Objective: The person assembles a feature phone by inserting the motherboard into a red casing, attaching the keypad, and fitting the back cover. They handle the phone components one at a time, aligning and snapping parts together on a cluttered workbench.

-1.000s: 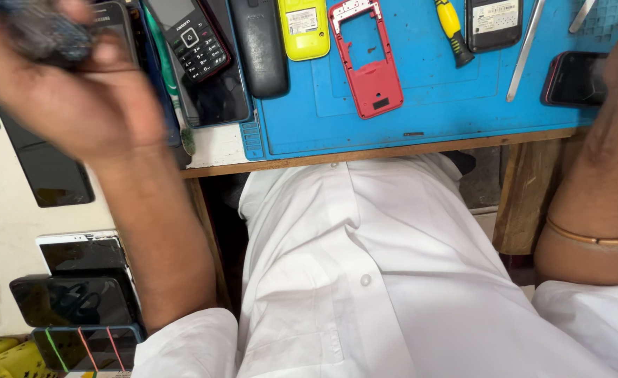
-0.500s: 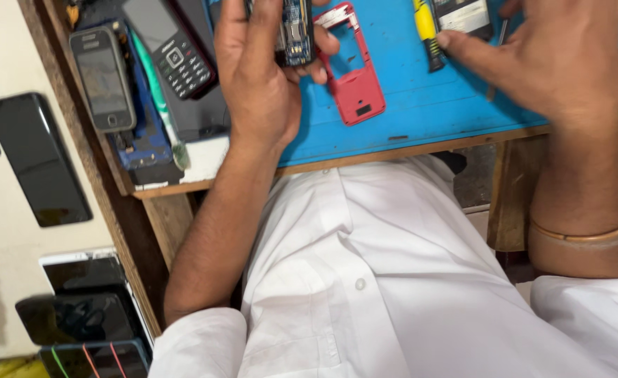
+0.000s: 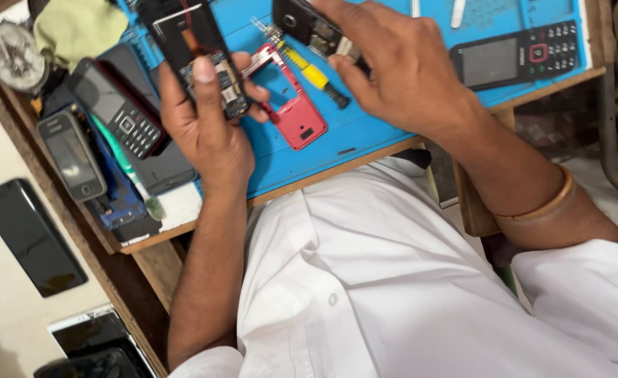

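My left hand (image 3: 207,133) grips a bare phone circuit board (image 3: 211,70) with a dark screen part at its top, held over the blue work mat (image 3: 365,133). My right hand (image 3: 400,70) holds a black phone body (image 3: 309,28) above the mat. Between the two hands a red phone frame (image 3: 296,115) lies flat on the mat. A yellow-handled screwdriver (image 3: 309,70) rests next to it, partly under my right hand.
A black keypad phone (image 3: 515,59) lies on the mat at right. Several phones (image 3: 116,112) and a grey one (image 3: 71,157) crowd the wooden bench's left end. Dark phones (image 3: 29,238) lie on the floor at left. A yellow-green cloth (image 3: 78,28) sits top left.
The view swung right and closer. My left hand brought the circuit board from the far left down over the mat. My right hand has picked up the black phone body.
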